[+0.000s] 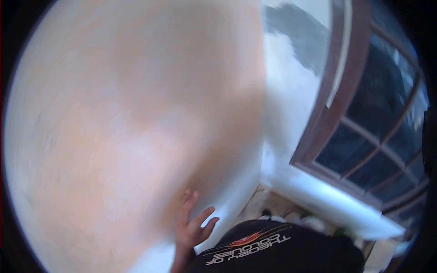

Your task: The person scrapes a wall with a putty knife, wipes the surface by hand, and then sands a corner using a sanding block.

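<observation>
My left hand (195, 228) is raised at the bottom of the view, left of my black T-shirt (255, 245). Its fingers are spread apart with nothing between them. Behind the fingers stands a broad beige plastered wall (136, 136), which fills the left and middle of the view; the hand overlaps its lower part. A soft shadow falls on the plaster near the fingertips. My right hand is out of view.
Right of the wall's corner is a white wall (284, 82) with a grey patch (298, 34). A brown-framed window (364, 132) with several panes is set there, above a pale ledge (332, 204). Below, a strip of cluttered floor (273, 202) shows past my shirt.
</observation>
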`<state>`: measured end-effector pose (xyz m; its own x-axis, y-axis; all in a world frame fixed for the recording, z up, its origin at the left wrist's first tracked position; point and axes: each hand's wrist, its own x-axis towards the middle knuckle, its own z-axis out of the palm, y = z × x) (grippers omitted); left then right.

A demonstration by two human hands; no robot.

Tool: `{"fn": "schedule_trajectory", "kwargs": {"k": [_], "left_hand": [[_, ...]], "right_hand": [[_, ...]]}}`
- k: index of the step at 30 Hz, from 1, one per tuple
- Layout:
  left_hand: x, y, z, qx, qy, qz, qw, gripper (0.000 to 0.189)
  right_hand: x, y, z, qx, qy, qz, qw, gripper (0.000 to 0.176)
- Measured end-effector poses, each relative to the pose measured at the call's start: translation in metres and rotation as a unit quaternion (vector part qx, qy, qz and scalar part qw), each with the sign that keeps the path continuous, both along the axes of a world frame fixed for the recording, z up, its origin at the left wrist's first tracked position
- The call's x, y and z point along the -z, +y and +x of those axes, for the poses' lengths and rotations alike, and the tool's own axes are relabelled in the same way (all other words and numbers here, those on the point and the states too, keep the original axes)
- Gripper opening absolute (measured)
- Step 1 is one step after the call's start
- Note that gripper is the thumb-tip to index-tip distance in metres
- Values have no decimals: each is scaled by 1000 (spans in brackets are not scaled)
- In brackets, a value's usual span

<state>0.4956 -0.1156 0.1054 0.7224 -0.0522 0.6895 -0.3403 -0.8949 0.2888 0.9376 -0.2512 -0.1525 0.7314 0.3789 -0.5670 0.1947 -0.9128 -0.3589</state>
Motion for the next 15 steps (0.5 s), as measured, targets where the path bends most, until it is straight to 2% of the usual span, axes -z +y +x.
{"fn": "schedule_trajectory", "kwargs": {"k": [2, 4, 5, 7, 8, 10, 11, 15], "left_hand": [[-12, 12, -28, -69, -92, 96, 989, 39], [-7, 22, -59, -134, -184, 115, 967, 40], [-2, 24, -68, -151, -187, 113, 964, 40], [10, 29, -76, -397, -207, 220, 867, 46], [17, 34, -74, -398, -204, 215, 868, 46], [31, 53, -67, -506, -189, 364, 758, 54], [35, 52, -68, -516, -182, 355, 758, 64], [25, 50, -60, -532, -171, 339, 757, 72]], "right_hand": [[20, -1, -39, -39, -74, 4, 996, 52], [29, -8, -73, -71, -134, 31, 988, 54], [39, -14, -94, -75, -155, 55, 983, 54], [60, -38, -133, -65, -190, 103, 974, 56], [68, -58, -151, -54, -205, 124, 969, 57], [77, -102, -189, -26, -233, 154, 960, 59], [80, -129, -206, -14, -246, 168, 955, 60], [70, -217, -252, 24, -283, 222, 933, 63]]}}
